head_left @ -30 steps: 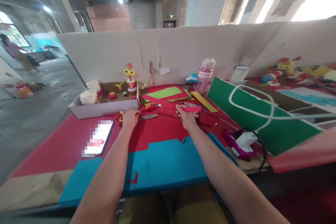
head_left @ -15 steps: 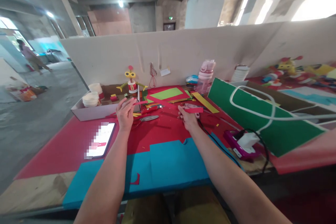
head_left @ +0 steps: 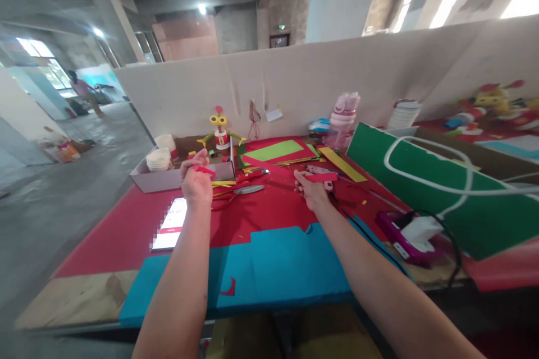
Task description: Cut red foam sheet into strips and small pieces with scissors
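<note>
My left hand (head_left: 196,180) is raised above the red table cover, fingers curled around a short red paper strip (head_left: 205,171). Between the fingers of my right hand (head_left: 310,188) is a longer red paper strip (head_left: 322,177). One end sticks out to the right, and a red length runs leftward from the fingertips; whether both are one piece I cannot tell. Scissors (head_left: 249,189) lie on the table between my hands. Just behind my right hand is a pinkish tool (head_left: 316,169) with a dark cord, partly covered by the strip.
Blue sheets (head_left: 290,258) line the front edge, a red scrap (head_left: 228,287) on them. A phone (head_left: 170,225) lies left. Behind stand a yellow-headed figure (head_left: 219,121), a box with paper cups (head_left: 159,159), stacked coloured paper (head_left: 275,151) and a pink bottle (head_left: 342,115). A purple power strip (head_left: 398,238) sits right.
My left hand has turned and curled inward, bringing its short red strip closer to the palm. My right hand keeps its strip in nearly the same place. The view has swung slightly left.
</note>
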